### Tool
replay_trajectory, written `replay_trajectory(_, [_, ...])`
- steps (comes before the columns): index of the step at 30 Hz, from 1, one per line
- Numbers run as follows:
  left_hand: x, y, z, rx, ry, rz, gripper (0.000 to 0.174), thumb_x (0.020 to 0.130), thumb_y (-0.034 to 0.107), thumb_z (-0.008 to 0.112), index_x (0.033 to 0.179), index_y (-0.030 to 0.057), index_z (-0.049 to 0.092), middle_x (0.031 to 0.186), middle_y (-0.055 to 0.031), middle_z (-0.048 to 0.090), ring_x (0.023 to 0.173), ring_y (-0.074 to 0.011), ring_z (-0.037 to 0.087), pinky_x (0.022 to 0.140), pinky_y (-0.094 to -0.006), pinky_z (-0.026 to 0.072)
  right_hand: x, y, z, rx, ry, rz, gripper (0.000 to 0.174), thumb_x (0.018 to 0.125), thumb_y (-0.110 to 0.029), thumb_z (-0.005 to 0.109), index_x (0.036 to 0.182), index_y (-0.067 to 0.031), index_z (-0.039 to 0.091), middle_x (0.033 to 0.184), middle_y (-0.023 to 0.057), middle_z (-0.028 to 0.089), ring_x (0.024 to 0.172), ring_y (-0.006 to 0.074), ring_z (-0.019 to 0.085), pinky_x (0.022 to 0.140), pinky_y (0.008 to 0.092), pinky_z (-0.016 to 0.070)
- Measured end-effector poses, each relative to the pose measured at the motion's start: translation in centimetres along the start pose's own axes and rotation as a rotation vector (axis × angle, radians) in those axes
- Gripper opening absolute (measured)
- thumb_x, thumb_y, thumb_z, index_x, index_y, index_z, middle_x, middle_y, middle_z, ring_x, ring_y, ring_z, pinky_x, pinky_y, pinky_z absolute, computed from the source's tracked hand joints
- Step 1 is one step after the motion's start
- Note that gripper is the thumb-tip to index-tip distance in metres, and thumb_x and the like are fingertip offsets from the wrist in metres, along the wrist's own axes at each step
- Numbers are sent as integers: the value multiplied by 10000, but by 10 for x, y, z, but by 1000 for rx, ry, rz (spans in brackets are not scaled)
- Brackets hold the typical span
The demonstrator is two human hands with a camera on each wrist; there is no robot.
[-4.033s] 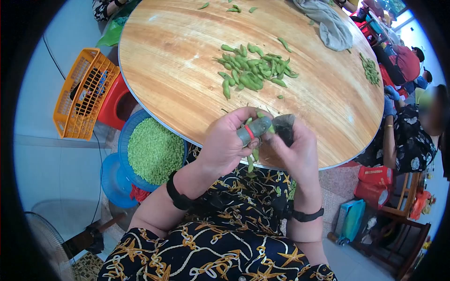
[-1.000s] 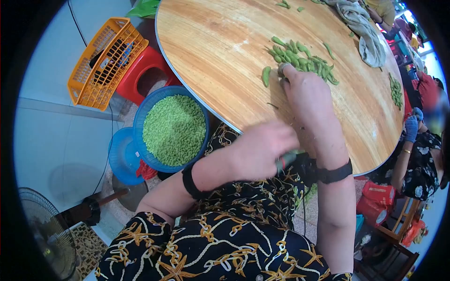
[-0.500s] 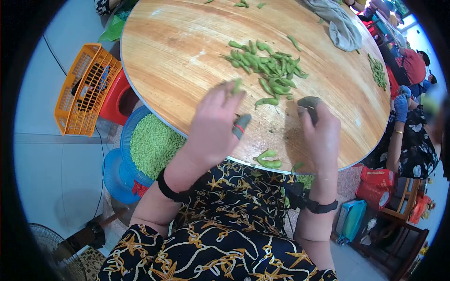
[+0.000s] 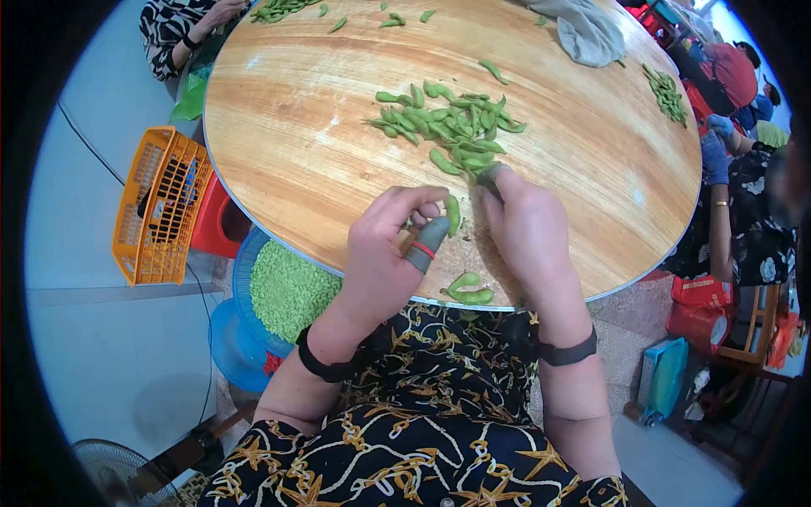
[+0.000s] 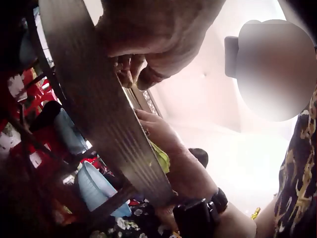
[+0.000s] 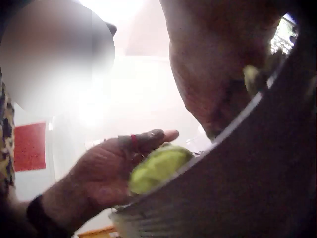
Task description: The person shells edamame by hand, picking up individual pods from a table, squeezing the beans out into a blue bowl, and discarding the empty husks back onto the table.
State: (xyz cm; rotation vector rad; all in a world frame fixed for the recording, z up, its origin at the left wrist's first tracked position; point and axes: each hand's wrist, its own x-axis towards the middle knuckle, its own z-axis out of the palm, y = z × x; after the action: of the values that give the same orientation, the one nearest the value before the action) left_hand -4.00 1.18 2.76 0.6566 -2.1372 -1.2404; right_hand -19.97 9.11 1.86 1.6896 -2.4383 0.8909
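Observation:
Between the thumb and index finger of my left hand point(image 4: 384, 241), a green edamame pod point(image 4: 454, 216) is pinched above the table. A grey cover with a red band point(image 4: 423, 249) sits on that thumb. My right hand point(image 4: 532, 224) reaches to the near side of a heap of edamame pods point(image 4: 460, 118), its dark-covered fingertip right at the lowest pods. The rest of its fingers are hidden under the hand, so I cannot tell whether it grips a pod. Close to the table's front edge lie more pods point(image 4: 470, 296), between my wrists.
A round wooden table point(image 4: 287, 144) fills the front. Left of it, a blue basket point(image 4: 242, 283) holds shelled green beans, beside a red stool point(image 4: 218, 224) and an orange crate point(image 4: 160, 203). A grey cloth point(image 4: 587, 34) lies at the back; another person's gloved hand point(image 4: 715, 156) is at right.
My right hand has moved from the near part of the table forward to the heap. My left hand, blurred half a second ago, now holds its pod steadily nearer the right hand.

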Motion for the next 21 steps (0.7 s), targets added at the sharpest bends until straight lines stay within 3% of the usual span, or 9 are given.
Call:
replay_trajectory(2, [1, 0, 2, -73, 20, -82, 322, 795, 52, 628, 1108, 11, 569, 957, -43, 569, 907, -115, 537, 760, -226, 432, -5, 4, -4, 89, 47, -59, 82, 817, -123, 584, 874, -64, 586, 576, 111, 578, 497, 258, 575, 448, 373, 435])
replay_trajectory(4, [4, 2, 6, -427, -131, -135, 348, 797, 57, 632, 1132, -7, 563, 929, -17, 549, 870, -75, 510, 748, -203, 411, -13, 1, -14, 1165, -272, 412, 92, 853, -127, 582, 889, -45, 603, 547, -5, 518, 418, 97, 456, 386, 252, 343])
replay_trajectory(5, [4, 4, 10, -425, -132, -135, 348, 797, 57, 632, 1132, -7, 563, 929, -17, 549, 870, -75, 510, 748, -203, 411, -17, -4, -29, 1385, -422, 539, 131, 888, -135, 556, 944, -22, 592, 576, -68, 447, 426, 4, 325, 382, 169, 241])
replay_trajectory(6, [5, 7, 14, -514, -160, -106, 280, 801, 55, 635, 1071, 5, 585, 883, -6, 548, 816, -70, 507, 719, -214, 426, -21, -8, -33, 1387, -419, 537, 131, 888, -135, 556, 945, -22, 592, 576, -68, 447, 426, 4, 325, 382, 169, 241])
replay_trajectory(8, [4, 6, 18, -599, -196, -73, 212, 805, 52, 638, 1011, 16, 606, 837, 5, 548, 763, -65, 503, 690, -225, 440, -28, -14, -38, 1767, -533, 751, 118, 897, -129, 543, 944, -23, 567, 574, -52, 440, 403, 7, 300, 371, 170, 215])
replay_trajectory(13, [-3, -7, 21, -1079, -149, -212, 145, 814, 111, 640, 907, 15, 584, 907, -33, 563, 800, -97, 533, 674, -216, 432, -41, -25, -38, 1534, -525, 578, 270, 971, -253, 397, 850, -44, 519, 571, -44, 407, 486, 38, 341, 437, 181, 254])
replay_trajectory(14, [-4, -3, 21, -1077, -147, -212, 145, 814, 111, 640, 907, 15, 584, 907, -33, 563, 800, -97, 533, 674, -216, 432, -43, -27, -39, 1537, -526, 577, 270, 971, -253, 397, 850, -44, 519, 571, -44, 407, 486, 38, 341, 437, 181, 254])
replay_trajectory(16, [-5, 9, 21, -1059, -20, -329, 77, 829, 79, 622, 832, 27, 565, 755, 7, 561, 689, -68, 527, 634, -200, 432, -46, -30, -42, 1507, -503, 569, 270, 972, -244, 392, 834, -43, 508, 572, -40, 407, 482, 41, 340, 437, 187, 262])
replay_trajectory(21, [-10, 4, 21, -754, 47, -290, 112, 831, 77, 616, 787, 34, 522, 704, 24, 523, 651, -45, 476, 587, -194, 405, -48, -29, -39, 1497, -541, 532, 269, 972, -236, 392, 819, -43, 499, 587, -32, 420, 483, 39, 342, 425, 185, 256])
